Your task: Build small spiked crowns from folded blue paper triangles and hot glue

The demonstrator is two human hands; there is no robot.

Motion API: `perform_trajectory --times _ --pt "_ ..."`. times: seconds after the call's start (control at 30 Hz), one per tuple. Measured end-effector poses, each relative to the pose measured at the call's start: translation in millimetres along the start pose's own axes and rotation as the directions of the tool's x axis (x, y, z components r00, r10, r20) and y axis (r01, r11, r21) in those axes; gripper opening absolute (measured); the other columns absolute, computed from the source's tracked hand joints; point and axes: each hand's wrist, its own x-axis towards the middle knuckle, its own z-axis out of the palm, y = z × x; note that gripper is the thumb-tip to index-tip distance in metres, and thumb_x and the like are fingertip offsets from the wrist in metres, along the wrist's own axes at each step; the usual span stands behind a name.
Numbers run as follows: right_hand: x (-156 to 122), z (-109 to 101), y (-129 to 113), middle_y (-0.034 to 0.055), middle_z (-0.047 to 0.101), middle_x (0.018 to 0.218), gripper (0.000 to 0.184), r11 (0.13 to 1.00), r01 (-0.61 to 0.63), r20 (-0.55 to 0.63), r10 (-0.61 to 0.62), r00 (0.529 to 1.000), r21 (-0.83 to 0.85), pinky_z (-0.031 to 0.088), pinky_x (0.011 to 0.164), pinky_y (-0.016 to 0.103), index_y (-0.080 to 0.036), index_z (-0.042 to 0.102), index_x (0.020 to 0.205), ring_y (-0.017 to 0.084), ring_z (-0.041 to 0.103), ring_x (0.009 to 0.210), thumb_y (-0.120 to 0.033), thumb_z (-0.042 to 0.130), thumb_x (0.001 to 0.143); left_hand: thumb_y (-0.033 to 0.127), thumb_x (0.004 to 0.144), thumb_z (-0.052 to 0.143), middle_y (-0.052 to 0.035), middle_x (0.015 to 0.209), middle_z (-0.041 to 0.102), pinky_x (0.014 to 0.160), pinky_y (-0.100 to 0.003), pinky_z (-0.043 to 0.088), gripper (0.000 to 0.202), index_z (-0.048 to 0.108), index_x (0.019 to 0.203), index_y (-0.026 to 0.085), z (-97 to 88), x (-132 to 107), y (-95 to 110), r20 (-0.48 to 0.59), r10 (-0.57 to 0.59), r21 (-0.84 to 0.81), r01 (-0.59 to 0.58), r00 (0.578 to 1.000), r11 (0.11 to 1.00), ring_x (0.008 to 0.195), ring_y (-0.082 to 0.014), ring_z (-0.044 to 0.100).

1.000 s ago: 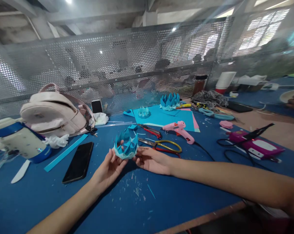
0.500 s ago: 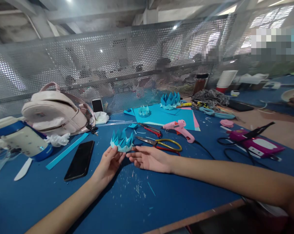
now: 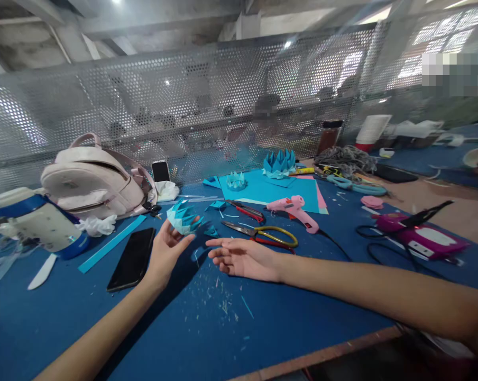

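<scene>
A small light-blue folded paper crown (image 3: 182, 218) is held up and tilted in my left hand (image 3: 165, 251), its points leaning to the right. Palm up, my right hand (image 3: 242, 259) rests over the table with its fingers stretched out, holding nothing. Just beyond it lie scissors (image 3: 258, 232) with yellow and red handles, and red-handled pliers (image 3: 249, 211). A pink glue gun (image 3: 296, 210) is to their right. Small blue paper pieces (image 3: 212, 231) lie between the crown and the scissors.
Blue paper sheets (image 3: 258, 190) carry a smaller paper crown (image 3: 236, 181) and a taller blue one (image 3: 279, 164). On the left are a black phone (image 3: 131, 259), a blue paper strip (image 3: 112, 244), a tumbler (image 3: 40, 222) and a backpack (image 3: 92, 182). A magenta device (image 3: 421, 236) with cables sits right.
My left hand has lifted the paper crown up and left, away from my right hand, and tipped it over. My right hand has hardly moved.
</scene>
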Motion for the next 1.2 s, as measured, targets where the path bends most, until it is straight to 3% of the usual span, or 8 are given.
perform_trajectory --times 0.13,0.27,0.6,0.7,0.83,1.03,1.13,1.2 --pt "-0.2 0.2 -0.5 0.0101 0.070 0.100 0.033 1.000 -0.001 -0.006 0.001 1.000 -0.007 0.053 0.077 0.025 -0.007 0.060 0.122 0.015 0.069 0.086 -0.013 0.056 0.090 0.030 0.071 0.082 -0.0080 0.106 0.077 0.096 -0.031 0.051 0.047 0.069 0.114 0.016 -9.3 2.5 -10.6 -0.117 -0.097 0.002 0.098 0.988 0.995 0.104 -0.0231 0.070" --pt "0.0 -0.3 -0.1 0.0101 0.070 0.099 0.031 1.000 0.002 -0.019 -0.002 1.000 -0.012 0.053 0.077 0.025 -0.006 0.061 0.119 0.015 0.069 0.086 -0.014 0.057 0.089 0.034 0.069 0.084 -0.0059 0.091 0.079 0.082 -0.025 0.054 0.033 0.075 0.093 0.015 -13.1 2.7 -13.3 -0.150 -0.141 -0.001 0.143 0.979 0.990 0.087 -0.0192 0.073" --pt "0.5 -1.7 0.4 0.0086 0.070 0.098 0.024 0.999 0.006 0.000 -0.006 1.000 -0.041 0.051 0.079 0.023 -0.009 0.064 0.113 0.013 0.068 0.087 -0.014 0.057 0.091 0.041 0.069 0.083 -0.0084 0.084 0.078 0.065 -0.022 0.054 0.042 0.073 0.098 0.012 -10.0 -0.5 -8.9 -0.139 -0.168 -0.022 0.167 0.976 0.986 0.072 -0.0177 0.073" --pt "0.7 -2.6 1.5 0.0084 0.070 0.097 0.023 0.999 0.012 0.008 -0.012 1.000 -0.049 0.051 0.079 0.024 -0.009 0.065 0.111 0.013 0.067 0.087 -0.014 0.057 0.091 0.046 0.077 0.076 -0.0088 0.092 0.078 0.073 -0.025 0.055 0.049 0.067 0.115 0.015 -6.8 0.1 -5.4 -0.110 -0.130 -0.029 0.128 0.985 0.991 0.079 -0.0199 0.074" --pt "0.3 -3.8 4.1 0.0091 0.070 0.095 0.025 0.999 0.014 0.011 -0.014 1.000 -0.050 0.051 0.079 0.024 -0.007 0.064 0.112 0.013 0.068 0.086 -0.015 0.059 0.089 0.031 0.078 0.077 -0.0107 0.119 0.072 0.098 -0.032 0.050 0.063 0.053 0.134 0.019 -3.9 1.7 -2.9 0.003 0.023 0.024 -0.023 1.000 0.999 0.106 -0.0227 0.070" --pt "2.1 0.1 -5.7 0.0063 0.070 0.095 0.024 0.990 0.035 0.042 -0.029 0.999 -0.138 0.050 0.079 0.022 -0.010 0.066 0.109 0.012 0.068 0.085 -0.019 0.065 0.087 0.030 0.082 0.073 -0.0127 0.119 0.071 0.105 -0.037 0.045 0.054 0.056 0.132 0.015 -8.9 2.3 -10.7 -0.016 0.008 0.097 -0.006 1.000 0.995 0.115 -0.0257 0.065" --pt "-7.3 4.0 11.9 0.0079 0.069 0.103 0.026 0.938 0.032 0.207 0.043 0.977 -0.344 0.051 0.078 0.025 -0.014 0.065 0.109 0.016 0.068 0.092 -0.030 0.066 0.089 0.030 0.083 0.071 -0.0127 0.118 0.072 0.106 -0.038 0.045 0.047 0.061 0.126 0.014 -10.0 1.8 -13.1 -0.017 -0.013 0.089 0.015 1.000 0.996 0.116 -0.0263 0.065" --pt "-24.0 6.1 49.5 0.0082 0.067 0.111 0.034 0.870 -0.006 0.398 0.231 0.888 -0.493 0.054 0.077 0.029 -0.018 0.062 0.116 0.018 0.067 0.098 -0.043 0.061 0.092 0.031 0.083 0.071 -0.0127 0.119 0.072 0.107 -0.039 0.044 0.045 0.063 0.123 0.013 -9.6 1.5 -13.5 -0.012 -0.014 0.090 0.015 1.000 0.996 0.118 -0.0267 0.064"
